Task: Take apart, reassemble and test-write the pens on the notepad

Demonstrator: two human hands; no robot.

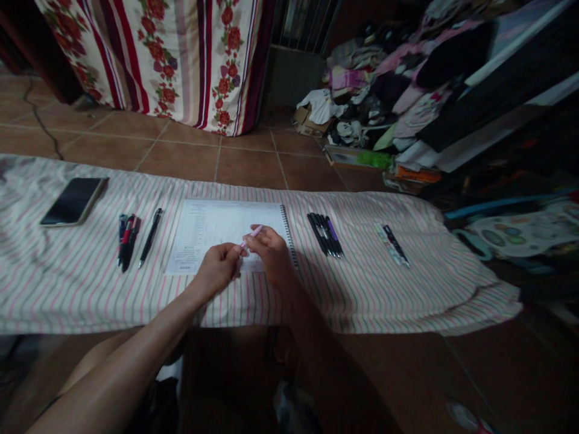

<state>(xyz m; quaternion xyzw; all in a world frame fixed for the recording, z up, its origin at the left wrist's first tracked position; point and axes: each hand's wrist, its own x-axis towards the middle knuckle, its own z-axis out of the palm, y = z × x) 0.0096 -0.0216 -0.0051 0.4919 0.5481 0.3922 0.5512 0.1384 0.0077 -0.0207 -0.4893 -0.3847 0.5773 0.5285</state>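
L hand (217,269) & R hand (270,252) reaching in from bottom of view, wrists low, nearly touching, both pinching pink pen (252,235) betw. fingers, just above spiral notebook (226,235) on striped cloth (67,289); black pens (129,241) lying L & R of notebook.

Your head-worn camera looks forward and down from above your fingers (266,236), close over them, framing the striped cloth (81,289) around them, the tiled floor (181,160) beyond the fingers, and your forearms (113,374) entering from the bottom edge nearer you.
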